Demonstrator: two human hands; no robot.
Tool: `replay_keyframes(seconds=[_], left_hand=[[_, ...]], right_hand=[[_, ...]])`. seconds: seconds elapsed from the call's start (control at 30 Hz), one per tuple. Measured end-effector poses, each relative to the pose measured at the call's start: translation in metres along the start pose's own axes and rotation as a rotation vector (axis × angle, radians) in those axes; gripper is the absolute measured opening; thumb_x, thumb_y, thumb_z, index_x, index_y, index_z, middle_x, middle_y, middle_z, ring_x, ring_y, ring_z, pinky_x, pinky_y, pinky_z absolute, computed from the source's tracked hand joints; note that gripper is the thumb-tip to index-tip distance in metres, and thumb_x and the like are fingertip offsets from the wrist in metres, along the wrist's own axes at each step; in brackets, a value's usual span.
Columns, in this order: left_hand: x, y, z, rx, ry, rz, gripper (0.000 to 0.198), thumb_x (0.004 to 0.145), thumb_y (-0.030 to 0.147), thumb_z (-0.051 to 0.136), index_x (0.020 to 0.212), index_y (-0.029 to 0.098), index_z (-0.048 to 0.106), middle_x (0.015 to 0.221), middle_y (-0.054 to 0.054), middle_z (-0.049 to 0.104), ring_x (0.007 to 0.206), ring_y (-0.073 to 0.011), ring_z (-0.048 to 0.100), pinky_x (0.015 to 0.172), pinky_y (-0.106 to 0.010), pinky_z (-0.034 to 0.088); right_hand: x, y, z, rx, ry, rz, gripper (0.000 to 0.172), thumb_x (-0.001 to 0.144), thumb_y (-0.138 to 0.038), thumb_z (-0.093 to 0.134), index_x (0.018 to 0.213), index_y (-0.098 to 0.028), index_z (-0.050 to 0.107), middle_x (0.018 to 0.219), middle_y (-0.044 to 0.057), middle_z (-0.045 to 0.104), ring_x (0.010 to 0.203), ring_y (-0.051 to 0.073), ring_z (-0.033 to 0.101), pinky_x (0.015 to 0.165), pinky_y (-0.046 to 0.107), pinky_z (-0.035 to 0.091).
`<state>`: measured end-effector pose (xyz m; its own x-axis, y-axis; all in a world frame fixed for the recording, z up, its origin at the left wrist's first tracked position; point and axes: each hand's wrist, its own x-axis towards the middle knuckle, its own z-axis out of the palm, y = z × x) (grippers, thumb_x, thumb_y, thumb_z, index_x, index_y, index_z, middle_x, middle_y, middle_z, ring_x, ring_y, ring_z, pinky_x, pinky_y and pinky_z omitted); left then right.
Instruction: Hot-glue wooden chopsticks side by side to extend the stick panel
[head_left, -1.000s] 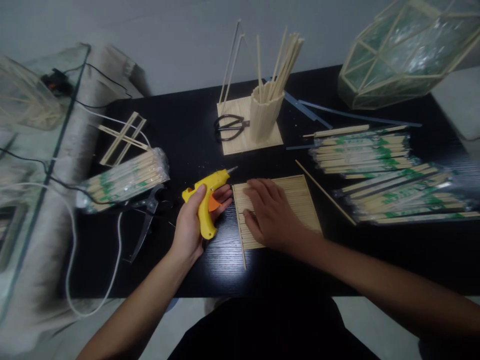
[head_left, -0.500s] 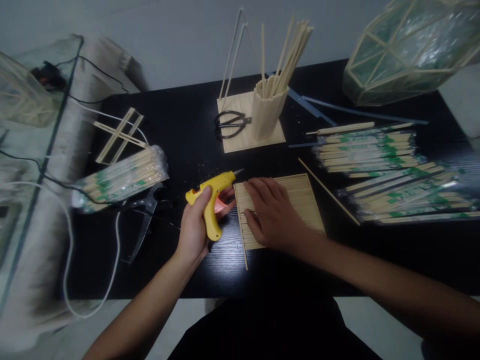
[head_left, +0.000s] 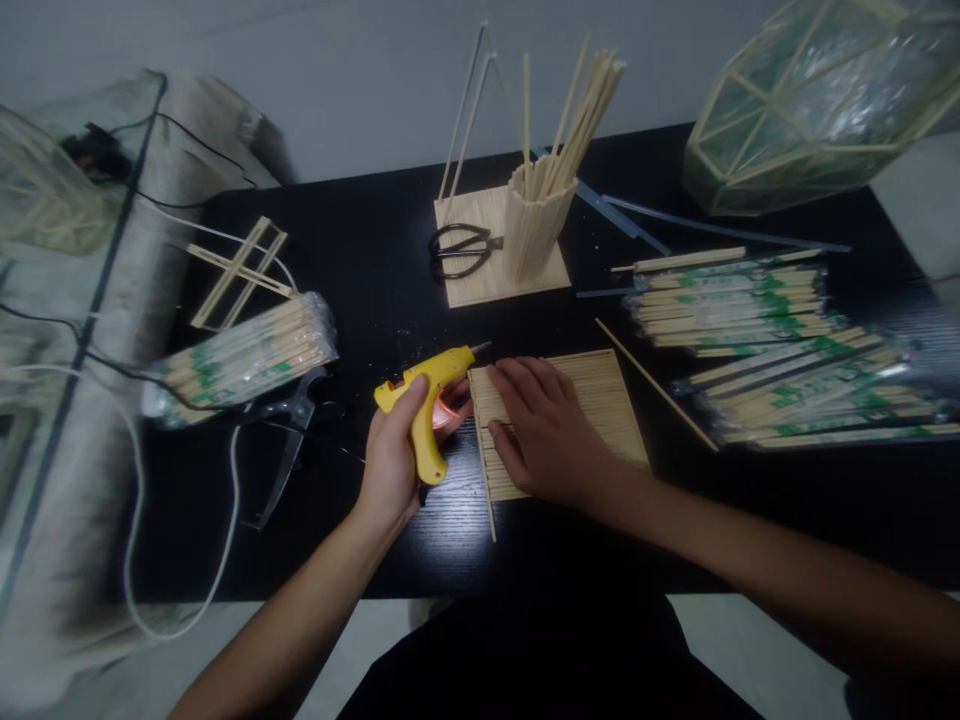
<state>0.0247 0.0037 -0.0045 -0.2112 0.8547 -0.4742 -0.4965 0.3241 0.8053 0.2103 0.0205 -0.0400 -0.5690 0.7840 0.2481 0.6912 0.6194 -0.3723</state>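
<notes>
My left hand [head_left: 397,440] is wrapped round a yellow hot glue gun [head_left: 429,425], fingers at its orange-red trigger. The gun's metal nozzle points right, by the upper left corner of a flat panel of wooden sticks [head_left: 600,410]. Flat on that panel lies my right hand [head_left: 544,425], fingers stretched out, covering part of its left half. Along the panel's left edge runs a single stick [head_left: 486,470] whose lower end juts past the panel. Whether the nozzle touches the panel, I cannot tell.
Behind stands a stick-built holder [head_left: 536,225] with loose sticks, on a base beside black-handled scissors [head_left: 461,250]. Wrapped chopstick packs [head_left: 735,300] lie right; another pack [head_left: 247,355] and pliers [head_left: 300,405] lie left. A white cable [head_left: 135,540] loops at left.
The glue gun and my left hand have shifted very slightly right. My right hand stays flat on the panel.
</notes>
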Motion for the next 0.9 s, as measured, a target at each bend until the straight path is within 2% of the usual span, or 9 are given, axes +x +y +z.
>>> replay_keyframes(seconds=[0.3,0.9], left_hand=[[-0.0018,0.0007,0.0029,-0.021,0.018,-0.005,0.041,0.090,0.045,0.080,0.114,0.012,0.082,0.119,-0.016,0.084,0.129,-0.0375,0.074,0.105,-0.045,0.065],[0.0004,0.0010,0.0016,-0.043,0.003,-0.006,0.041,0.089,0.043,0.082,0.114,0.010,0.083,0.116,-0.017,0.084,0.122,-0.0361,0.077,0.103,-0.046,0.066]], right_hand=[[0.0003,0.0004,-0.0004,0.009,-0.014,-0.004,0.058,0.104,-0.030,0.049,0.156,-0.003,0.047,0.154,0.026,0.055,0.145,0.041,0.044,0.122,0.061,0.040],[0.0006,0.0005,-0.0010,-0.021,-0.019,-0.020,0.059,0.106,-0.030,0.046,0.155,0.002,0.046,0.153,0.027,0.054,0.144,0.041,0.042,0.123,0.059,0.038]])
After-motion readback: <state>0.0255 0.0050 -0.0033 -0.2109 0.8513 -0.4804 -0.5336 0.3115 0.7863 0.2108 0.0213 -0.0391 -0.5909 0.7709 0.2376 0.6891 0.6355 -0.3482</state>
